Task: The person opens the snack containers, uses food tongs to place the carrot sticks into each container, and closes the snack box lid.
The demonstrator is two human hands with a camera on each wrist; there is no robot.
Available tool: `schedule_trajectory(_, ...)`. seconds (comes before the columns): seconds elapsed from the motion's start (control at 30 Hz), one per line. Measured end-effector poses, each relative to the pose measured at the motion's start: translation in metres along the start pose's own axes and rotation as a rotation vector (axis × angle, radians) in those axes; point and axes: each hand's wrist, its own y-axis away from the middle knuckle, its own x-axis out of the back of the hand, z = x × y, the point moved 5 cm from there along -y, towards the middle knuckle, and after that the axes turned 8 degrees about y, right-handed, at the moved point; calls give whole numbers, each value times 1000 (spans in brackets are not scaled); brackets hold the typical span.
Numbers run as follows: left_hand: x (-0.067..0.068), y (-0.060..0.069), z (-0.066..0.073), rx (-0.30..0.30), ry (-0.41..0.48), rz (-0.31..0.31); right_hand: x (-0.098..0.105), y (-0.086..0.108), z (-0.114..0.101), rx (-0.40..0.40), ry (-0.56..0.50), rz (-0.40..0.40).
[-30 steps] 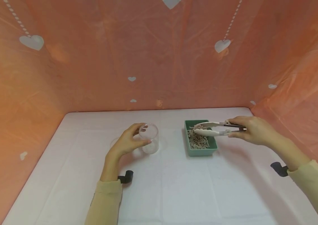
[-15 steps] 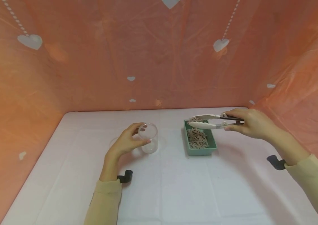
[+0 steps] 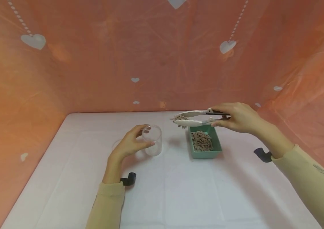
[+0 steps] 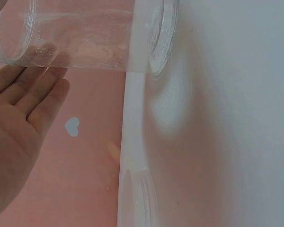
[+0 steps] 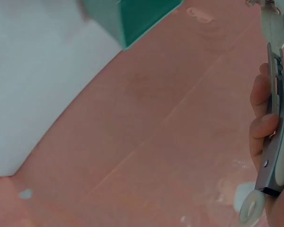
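One clump out of the box, the larger share yet inside
Left hand [image 3: 131, 143] holds the clear jar [image 3: 156, 148] upright between thumb and fingers, no pieces visible within; the green box [image 3: 206, 155], on the table [image 3: 190, 190] right of the jar, contains most of the brown pieces [image 3: 202, 142]; farther back, the right hand [image 3: 240, 118] grips the tongs [image 3: 191, 123], which pinch a clump [image 3: 180, 117] in the air between box and jar; finding: lifting of this clump judged complete, its release outstanding, the box's contents left to deal with
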Motion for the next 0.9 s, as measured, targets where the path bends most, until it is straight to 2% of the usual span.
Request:
schedule_trajectory(0.23, 0, -1, 1, -14, -14, 1, -6, -27, -18, 30, -30, -29)
schedule_trajectory(0.43, 0, -2, -1, -34, 4, 7, -21, -46, -36, 64, -57, -90)
schedule_trajectory(0.67, 0, -2, 0, -43, -9, 2, -37, -58, -50, 123, -45, -113)
schedule_trajectory(0.9, 0, -1, -1, -57, -11, 2, -43, -63, -54, 122, -22, -149)
